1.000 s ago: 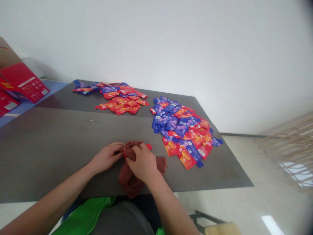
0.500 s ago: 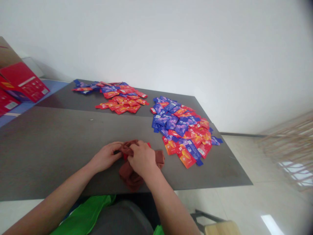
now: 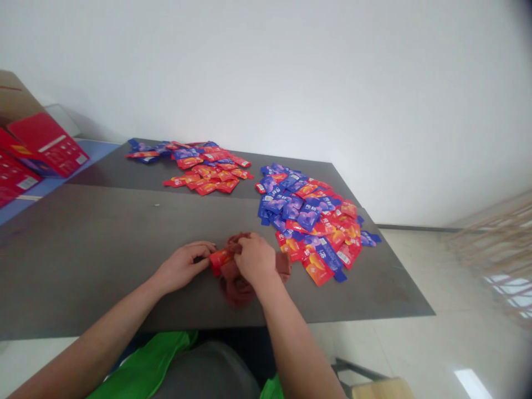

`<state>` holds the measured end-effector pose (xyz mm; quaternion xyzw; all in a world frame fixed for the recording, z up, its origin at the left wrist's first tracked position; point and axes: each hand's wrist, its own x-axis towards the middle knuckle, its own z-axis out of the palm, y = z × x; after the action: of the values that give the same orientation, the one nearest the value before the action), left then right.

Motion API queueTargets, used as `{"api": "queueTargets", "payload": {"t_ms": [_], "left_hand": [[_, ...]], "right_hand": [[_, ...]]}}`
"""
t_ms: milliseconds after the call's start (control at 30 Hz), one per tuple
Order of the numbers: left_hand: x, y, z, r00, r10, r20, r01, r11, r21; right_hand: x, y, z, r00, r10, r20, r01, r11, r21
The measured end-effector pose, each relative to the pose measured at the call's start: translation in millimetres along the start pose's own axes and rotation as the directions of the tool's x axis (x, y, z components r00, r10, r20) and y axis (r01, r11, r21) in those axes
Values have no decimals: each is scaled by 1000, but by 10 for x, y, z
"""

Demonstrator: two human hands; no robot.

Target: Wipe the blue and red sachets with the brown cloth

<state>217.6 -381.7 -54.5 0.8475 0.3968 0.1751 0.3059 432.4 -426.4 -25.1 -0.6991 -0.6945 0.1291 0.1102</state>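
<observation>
My right hand (image 3: 256, 259) is closed on a bunched reddish-brown cloth (image 3: 238, 288), pressed against the grey table near its front edge. Partly under the cloth lies a red pouch (image 3: 219, 260) with an orange picture; its left end shows and the rest is hidden. My left hand (image 3: 183, 266) pinches the pouch's left edge between thumb and fingers. To the right of my right hand, a fold of the cloth sticks out.
A large pile of red and purple pouches (image 3: 310, 213) spreads over the right of the table (image 3: 103, 266). Another pile (image 3: 203, 166) lies at the back. Red printed boxes (image 3: 50, 147) stand at the far left, against the white wall. A wooden stool (image 3: 382, 388) is below right.
My right hand has moved right with the cloth, uncovering the left part of the red pouch. My left hand has stayed nearly in place at the pouch's edge.
</observation>
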Motion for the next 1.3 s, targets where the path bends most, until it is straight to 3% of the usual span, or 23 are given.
{"api": "queueTargets", "payload": {"t_ms": [67,133,267,333,433,533,633,700,767,867,967,1033,1167,1233,1300], "left_hand": [[0,3,-4,1000,-8,-7,8,1000,8],[-2,-3,-9,1000,-12,-8,12,1000,-4],[-4,-12,-9,1000,4,6,-4,998,-58],[-3,-7,0,1000,10,0,-9,999,-53],[-5,4,13,1000,12,-26,-13,1000,-22],[-9,20,6,999,15,-38,-15,1000,-19],[-12,43,-13,1000,4,-30,-5,999,-35],[-13,56,-19,1000,7,-16,-8,999,-46],[-16,60,-14,1000,10,-12,-10,999,-34],[-23,44,6,999,18,-29,-18,1000,3],[-28,23,16,999,27,-34,-27,1000,12],[-28,14,15,999,20,-33,-20,1000,13],[-20,-1,16,1000,28,-14,-28,1000,12],[-16,-9,19,1000,28,-12,-28,999,19],[-14,-10,18,1000,15,-18,-14,999,29]], "right_hand": [[58,129,-60,993,111,-29,-112,993,-32],[45,147,-122,990,118,-73,-121,992,-45],[-92,-76,-80,985,-147,-86,149,989,12],[-95,-109,-17,982,-185,-46,187,982,25],[25,60,-10,999,11,-37,-12,1000,-17],[111,216,-97,982,156,-111,-163,985,-59],[18,100,-109,989,10,-147,-14,1000,-24],[-73,-48,-44,978,-170,-120,173,985,10],[-106,-117,30,970,-232,-73,234,972,23],[-17,2,51,997,-44,-59,43,999,-16],[79,165,-30,986,117,-121,-125,990,-61],[64,172,-69,986,89,-141,-97,994,-54],[-18,73,-43,984,-165,-60,166,986,4],[9,97,-46,993,-113,-32,113,993,-18],[62,161,-87,998,47,-50,-50,997,-66]]}}
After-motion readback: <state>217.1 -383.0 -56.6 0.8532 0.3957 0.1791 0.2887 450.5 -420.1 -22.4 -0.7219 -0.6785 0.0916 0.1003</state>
